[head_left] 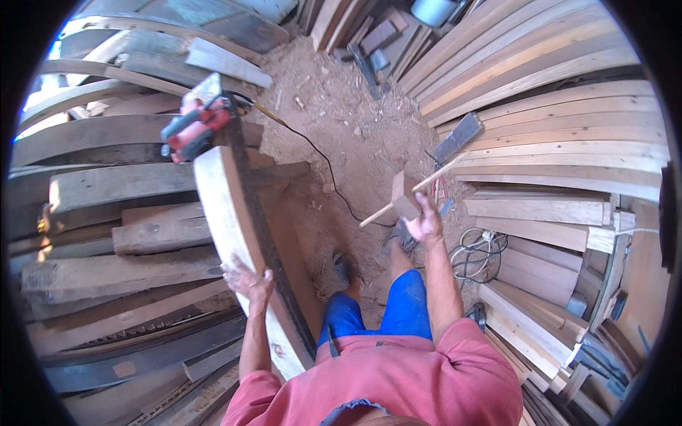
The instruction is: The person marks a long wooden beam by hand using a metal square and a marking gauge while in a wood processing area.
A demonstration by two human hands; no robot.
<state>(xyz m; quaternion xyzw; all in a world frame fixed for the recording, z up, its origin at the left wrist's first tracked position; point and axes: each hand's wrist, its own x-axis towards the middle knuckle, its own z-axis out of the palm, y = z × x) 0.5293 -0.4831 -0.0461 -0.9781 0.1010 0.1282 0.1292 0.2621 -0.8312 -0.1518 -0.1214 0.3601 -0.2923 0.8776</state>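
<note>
A long pale wooden plank (226, 199) lies lengthwise at my left, along a dark-edged support. My left hand (249, 280) grips it near the middle, fingers across the pale face and thumb toward the right edge. In front of my right leg, my right hand (426, 221) is closed around a wooden marking gauge (405, 199), a small block with a thin stick through it. Its stick slants up to the right, apart from the plank. A red and black electric planer (195, 131) rests at the plank's far end.
A black cord (323, 153) runs from the planer across the shavings-covered floor (284, 85). Stacked boards (142, 234) line the left, and more timber (547, 135) fills the right. A coiled cable (476, 252) lies beside my right leg. A dark rectangular block (459, 137) sits by the right stack.
</note>
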